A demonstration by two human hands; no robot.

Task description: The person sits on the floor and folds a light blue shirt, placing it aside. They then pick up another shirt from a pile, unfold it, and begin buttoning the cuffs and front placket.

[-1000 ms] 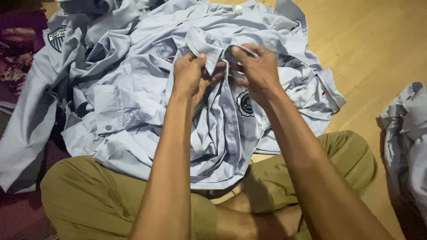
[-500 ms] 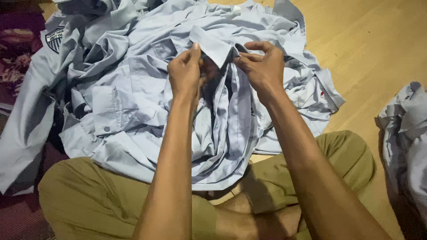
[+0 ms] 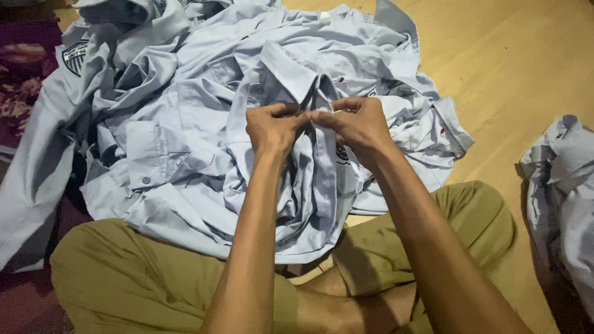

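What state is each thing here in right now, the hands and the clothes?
Left hand: pinching the top shirt's front edge, just below the collar.
Right hand: pinching the opposite front edge, fingers touching the left hand's.
Top shirt: crumpled, collar up, front edges brought together.
Shirt pile: heaped, rumpled, unfolded.
Grey garment: bunched on the floor, apart.

A living space in a home is suggested: a light wooden floor is sat on cross-legged, a patterned dark red rug is laid at its left edge, and crumpled pale blue shirts are heaped between them.
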